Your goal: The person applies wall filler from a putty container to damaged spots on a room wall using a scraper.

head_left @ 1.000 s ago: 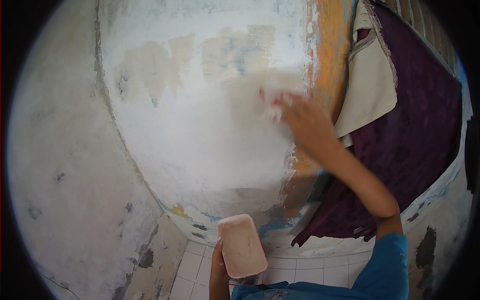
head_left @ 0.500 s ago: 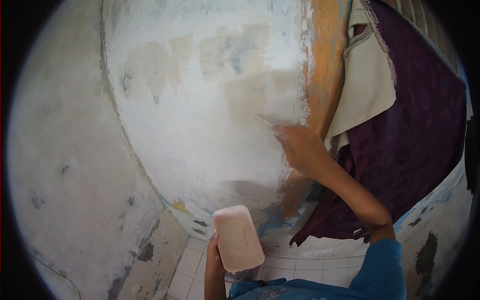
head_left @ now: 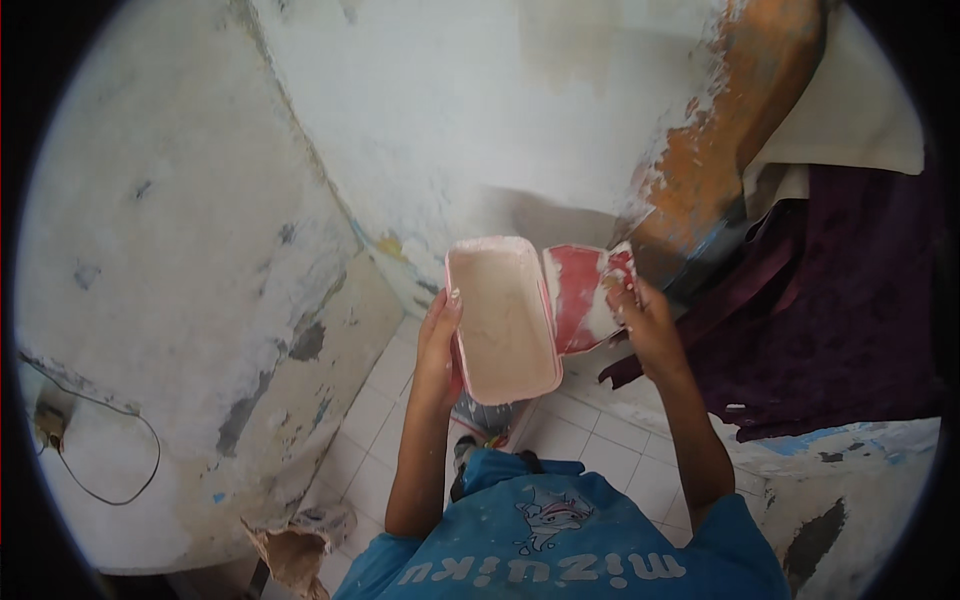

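My left hand (head_left: 437, 345) grips the left side of a shallow, pale pink rectangular tub (head_left: 492, 243). Smooth cream-coloured putty (head_left: 505, 325) lies inside it. In my right hand (head_left: 655, 335) is a flat red putty spreader (head_left: 578, 308), smeared with white putty and pinched at its right end. The spreader's left edge meets the tub's right rim. Both hands are in front of my body, below the whitish wall (head_left: 430, 110), where a beige putty patch (head_left: 565, 45) shows near the top.
Orange flaking paint (head_left: 750, 100) runs down the wall's right edge, beside a hanging dark purple cloth (head_left: 830, 320). A rough, patchy wall (head_left: 180, 250) stands on the left, with a looped cable (head_left: 157, 455). White tiles (head_left: 385, 425) cover the floor; a torn sack-like object (head_left: 295, 550) sits lower left.
My right hand has come off the wall and down to the tub, the spreader now broadside at its rim. The view has tilted down, and the tub appears higher.
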`<action>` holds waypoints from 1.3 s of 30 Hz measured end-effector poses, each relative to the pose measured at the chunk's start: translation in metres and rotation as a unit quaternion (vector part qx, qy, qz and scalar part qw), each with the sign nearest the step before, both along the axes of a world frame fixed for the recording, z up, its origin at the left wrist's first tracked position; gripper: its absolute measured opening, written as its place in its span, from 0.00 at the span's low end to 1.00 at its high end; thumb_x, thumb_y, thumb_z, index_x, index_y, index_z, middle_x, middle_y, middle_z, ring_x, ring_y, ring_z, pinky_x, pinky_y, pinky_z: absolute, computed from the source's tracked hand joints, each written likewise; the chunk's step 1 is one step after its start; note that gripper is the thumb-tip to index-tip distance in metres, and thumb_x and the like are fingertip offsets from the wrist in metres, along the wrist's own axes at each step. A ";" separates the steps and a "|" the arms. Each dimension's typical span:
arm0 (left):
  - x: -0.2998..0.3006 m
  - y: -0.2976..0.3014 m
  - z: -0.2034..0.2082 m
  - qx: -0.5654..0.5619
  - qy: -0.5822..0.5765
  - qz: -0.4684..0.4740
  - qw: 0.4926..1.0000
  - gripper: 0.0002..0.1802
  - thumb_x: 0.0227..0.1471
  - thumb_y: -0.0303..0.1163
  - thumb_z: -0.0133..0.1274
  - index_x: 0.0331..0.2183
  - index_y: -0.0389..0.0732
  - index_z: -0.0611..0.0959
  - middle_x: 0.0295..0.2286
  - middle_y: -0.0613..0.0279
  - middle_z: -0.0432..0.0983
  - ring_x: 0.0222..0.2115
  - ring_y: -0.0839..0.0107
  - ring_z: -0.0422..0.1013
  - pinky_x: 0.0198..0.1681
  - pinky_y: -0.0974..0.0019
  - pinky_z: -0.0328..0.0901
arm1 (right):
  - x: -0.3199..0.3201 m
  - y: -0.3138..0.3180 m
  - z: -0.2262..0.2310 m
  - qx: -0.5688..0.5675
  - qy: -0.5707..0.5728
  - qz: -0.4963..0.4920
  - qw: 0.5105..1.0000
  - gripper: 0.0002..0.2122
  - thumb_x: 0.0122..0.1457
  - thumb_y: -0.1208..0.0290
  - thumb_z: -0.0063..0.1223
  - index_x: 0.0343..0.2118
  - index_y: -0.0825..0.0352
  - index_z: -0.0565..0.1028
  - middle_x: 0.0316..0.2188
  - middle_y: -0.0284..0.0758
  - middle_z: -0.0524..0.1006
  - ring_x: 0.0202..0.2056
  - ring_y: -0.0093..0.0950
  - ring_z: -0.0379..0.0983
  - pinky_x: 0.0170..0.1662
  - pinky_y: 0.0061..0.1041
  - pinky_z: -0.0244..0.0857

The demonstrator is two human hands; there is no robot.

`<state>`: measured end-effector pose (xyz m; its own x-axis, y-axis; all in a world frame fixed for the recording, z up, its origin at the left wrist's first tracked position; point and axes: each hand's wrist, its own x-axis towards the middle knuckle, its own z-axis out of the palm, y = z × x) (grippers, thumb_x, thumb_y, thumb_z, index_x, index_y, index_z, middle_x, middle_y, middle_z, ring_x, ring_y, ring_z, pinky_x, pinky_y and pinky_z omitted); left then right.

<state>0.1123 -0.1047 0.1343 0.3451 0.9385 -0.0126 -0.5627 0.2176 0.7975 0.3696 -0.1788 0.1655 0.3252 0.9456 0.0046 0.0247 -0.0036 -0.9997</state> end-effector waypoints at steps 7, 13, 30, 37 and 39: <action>0.000 -0.009 -0.018 -0.060 0.023 -0.055 0.996 0.32 0.66 0.49 0.47 0.60 0.34 0.71 0.53 0.53 0.74 0.52 0.67 0.73 0.55 0.62 0.68 | 0.016 -0.006 0.032 0.209 -0.349 0.096 0.908 0.12 0.62 0.75 0.56 0.48 0.67 0.79 0.38 0.33 0.80 0.37 0.26 0.77 0.43 0.26 0.73; -0.001 -0.003 -0.002 -0.100 0.041 -0.077 0.991 0.33 0.65 0.50 0.48 0.59 0.33 0.72 0.52 0.51 0.76 0.50 0.66 0.74 0.54 0.62 0.70 | 0.014 -0.016 0.028 0.291 -0.610 0.229 0.701 0.21 0.52 0.78 0.57 0.51 0.61 0.81 0.50 0.37 0.81 0.54 0.38 0.75 0.57 0.37 0.71; 0.006 -0.003 0.003 0.085 0.278 -0.053 0.955 0.38 0.61 0.47 0.55 0.61 0.29 0.68 0.52 0.47 0.74 0.52 0.63 0.72 0.57 0.63 0.66 | 0.032 0.009 0.056 0.113 -0.477 0.124 0.863 0.13 0.62 0.71 0.57 0.47 0.70 0.74 0.30 0.51 0.80 0.35 0.52 0.78 0.37 0.42 0.71; 0.016 -0.010 0.010 0.117 0.404 -0.031 0.907 0.45 0.56 0.54 0.59 0.60 0.27 0.69 0.51 0.39 0.75 0.52 0.57 0.74 0.55 0.60 0.68 | 0.025 0.027 0.044 0.027 -0.539 0.162 0.826 0.11 0.62 0.68 0.56 0.43 0.69 0.75 0.27 0.50 0.79 0.33 0.52 0.77 0.34 0.45 0.68; 0.016 -0.009 0.008 0.105 0.399 -0.037 0.910 0.45 0.56 0.54 0.59 0.60 0.27 0.69 0.51 0.39 0.75 0.51 0.56 0.74 0.55 0.60 0.68 | 0.020 0.028 0.040 0.017 -0.505 0.193 0.841 0.11 0.63 0.65 0.56 0.39 0.69 0.75 0.25 0.49 0.79 0.31 0.52 0.77 0.34 0.47 0.67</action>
<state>0.1286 -0.1132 0.1427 0.3675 0.9235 -0.1098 0.2244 0.0265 0.9741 0.3901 -0.1507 0.2059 -0.1915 0.9737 0.1233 0.8546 0.2272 -0.4670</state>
